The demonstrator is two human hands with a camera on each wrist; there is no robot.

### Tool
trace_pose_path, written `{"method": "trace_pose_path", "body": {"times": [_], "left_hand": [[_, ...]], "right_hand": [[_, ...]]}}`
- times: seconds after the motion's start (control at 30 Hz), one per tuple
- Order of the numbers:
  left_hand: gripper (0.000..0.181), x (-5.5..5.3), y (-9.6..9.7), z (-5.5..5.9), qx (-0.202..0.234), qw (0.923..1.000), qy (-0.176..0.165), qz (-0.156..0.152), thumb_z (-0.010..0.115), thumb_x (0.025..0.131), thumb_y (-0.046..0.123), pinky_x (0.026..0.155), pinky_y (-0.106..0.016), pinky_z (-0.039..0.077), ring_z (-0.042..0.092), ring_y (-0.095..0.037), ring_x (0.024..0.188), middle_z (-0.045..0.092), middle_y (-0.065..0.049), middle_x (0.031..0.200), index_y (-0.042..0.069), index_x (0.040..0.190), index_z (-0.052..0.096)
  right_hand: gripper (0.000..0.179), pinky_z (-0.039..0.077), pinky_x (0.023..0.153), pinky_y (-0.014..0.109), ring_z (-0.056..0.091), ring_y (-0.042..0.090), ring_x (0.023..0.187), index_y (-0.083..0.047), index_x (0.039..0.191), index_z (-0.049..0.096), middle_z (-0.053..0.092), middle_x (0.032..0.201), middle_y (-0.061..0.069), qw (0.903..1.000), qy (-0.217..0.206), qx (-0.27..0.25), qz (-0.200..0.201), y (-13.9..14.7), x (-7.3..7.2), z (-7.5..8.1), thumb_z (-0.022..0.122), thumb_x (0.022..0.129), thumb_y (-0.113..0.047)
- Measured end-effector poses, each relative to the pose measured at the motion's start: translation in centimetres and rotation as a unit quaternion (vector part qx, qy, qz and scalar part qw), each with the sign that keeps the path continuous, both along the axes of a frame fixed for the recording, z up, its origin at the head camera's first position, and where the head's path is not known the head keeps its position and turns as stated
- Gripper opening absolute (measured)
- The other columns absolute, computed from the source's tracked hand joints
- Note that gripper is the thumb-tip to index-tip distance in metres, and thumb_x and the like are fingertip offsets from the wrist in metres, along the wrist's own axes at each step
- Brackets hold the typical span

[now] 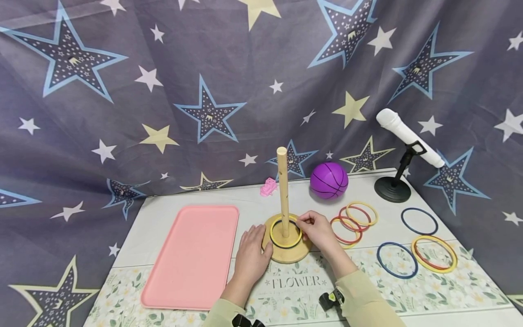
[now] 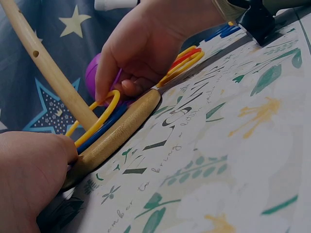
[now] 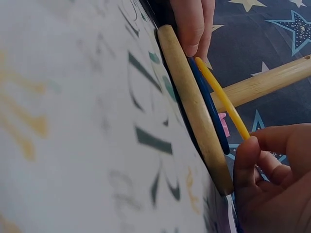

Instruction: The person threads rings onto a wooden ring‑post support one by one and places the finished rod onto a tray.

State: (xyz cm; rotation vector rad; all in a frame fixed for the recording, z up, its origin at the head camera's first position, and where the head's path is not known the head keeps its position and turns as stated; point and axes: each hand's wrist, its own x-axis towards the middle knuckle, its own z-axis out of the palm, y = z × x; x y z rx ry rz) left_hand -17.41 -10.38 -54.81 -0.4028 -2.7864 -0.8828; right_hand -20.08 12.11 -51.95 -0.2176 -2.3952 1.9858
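Observation:
A wooden peg (image 1: 283,193) stands upright on a round wooden base (image 1: 287,256). My right hand (image 1: 320,232) pinches the right side of a yellow ring (image 3: 224,99) between thumb and forefinger. That ring encircles the peg and tilts, its pinched side raised above a dark blue ring (image 3: 210,104) lying on the base. At the base's left edge rests my left hand (image 1: 252,253), its fingers extended and its thumb along the near rim. In the right wrist view, the left fingers (image 3: 190,29) are close to the rings' far side.
A pink tray (image 1: 192,259) lies at left. Behind the peg are a small pink object (image 1: 268,186) and a purple ball (image 1: 329,180). Red and yellow rings (image 1: 362,213) overlap at right, with blue rings (image 1: 380,263) farther out. A white microphone (image 1: 408,136) stands on a black stand (image 1: 392,189).

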Motion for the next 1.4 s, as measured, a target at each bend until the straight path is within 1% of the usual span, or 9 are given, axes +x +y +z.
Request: {"method": "trace_pose_path", "body": {"times": [0.23, 0.43, 0.63, 1.03, 1.13, 1.4], "left_hand": [[0.056, -0.02, 0.04, 0.06, 0.002, 1.0000, -0.003, 0.001, 0.069, 0.105, 0.021, 0.134, -0.059, 0.024, 0.043, -0.042, 0.157, 0.059, -0.022, 0.158, -0.004, 0.155, 0.059], [0.057, -0.01, 0.05, 0.06, 0.004, 1.0000, -0.003, 0.001, 0.069, 0.105, 0.020, 0.134, -0.059, 0.024, 0.043, -0.043, 0.157, 0.059, -0.022, 0.158, -0.004, 0.155, 0.058], [0.057, -0.02, 0.09, 0.05, 0.006, 1.0000, -0.006, 0.002, 0.069, 0.104, 0.020, 0.134, -0.059, 0.024, 0.043, -0.042, 0.157, 0.059, -0.022, 0.158, -0.004, 0.155, 0.058], [0.058, -0.11, 0.02, -0.08, 0.004, 0.9999, -0.015, 0.003, 0.069, 0.105, 0.020, 0.135, -0.057, 0.023, 0.042, -0.041, 0.158, 0.058, -0.020, 0.160, -0.003, 0.156, 0.057], [0.058, -0.13, 0.05, -0.03, 0.004, 0.9998, -0.021, 0.005, 0.068, 0.105, 0.021, 0.135, -0.056, 0.022, 0.041, -0.040, 0.159, 0.058, -0.020, 0.161, -0.002, 0.157, 0.057], [0.058, -0.08, -0.02, 0.05, 0.005, 0.9999, -0.016, 0.002, 0.068, 0.105, 0.021, 0.135, -0.057, 0.022, 0.042, -0.041, 0.158, 0.058, -0.021, 0.160, -0.003, 0.156, 0.058]], "right_hand": [[0.004, 0.053, 0.049, 0.023, 0.061, 0.015, 0.054, -0.003, 0.102, 0.075, 0.066, 0.079, 0.007, 0.9975, 0.006, 0.070, -0.003, -0.16, 0.06, 0.17, 0.075, 0.100, -0.007], [0.004, 0.056, 0.049, 0.027, 0.064, 0.017, 0.053, -0.005, 0.100, 0.074, 0.066, 0.077, 0.005, 0.9910, 0.019, 0.133, 0.008, -0.24, 0.08, 0.44, 0.073, 0.101, -0.009], [0.005, 0.057, 0.049, 0.027, 0.066, 0.015, 0.051, -0.007, 0.096, 0.073, 0.068, 0.079, 0.001, 0.9841, 0.022, 0.176, 0.014, -0.42, -0.05, 0.44, 0.073, 0.100, -0.009], [0.005, 0.055, 0.050, 0.027, 0.066, 0.015, 0.051, -0.009, 0.094, 0.071, 0.066, 0.078, 0.002, 0.9776, 0.016, 0.209, 0.020, -0.66, -0.19, 0.65, 0.073, 0.099, -0.008], [0.005, 0.055, 0.050, 0.026, 0.066, 0.015, 0.051, -0.009, 0.094, 0.071, 0.066, 0.078, 0.002, 0.9776, 0.013, 0.209, 0.022, -0.69, -0.26, 0.68, 0.073, 0.099, -0.008], [0.005, 0.058, 0.050, 0.028, 0.065, 0.015, 0.052, -0.007, 0.097, 0.071, 0.066, 0.080, 0.004, 0.9808, 0.012, 0.192, 0.029, -0.52, -0.32, 0.70, 0.075, 0.100, -0.008]]}}
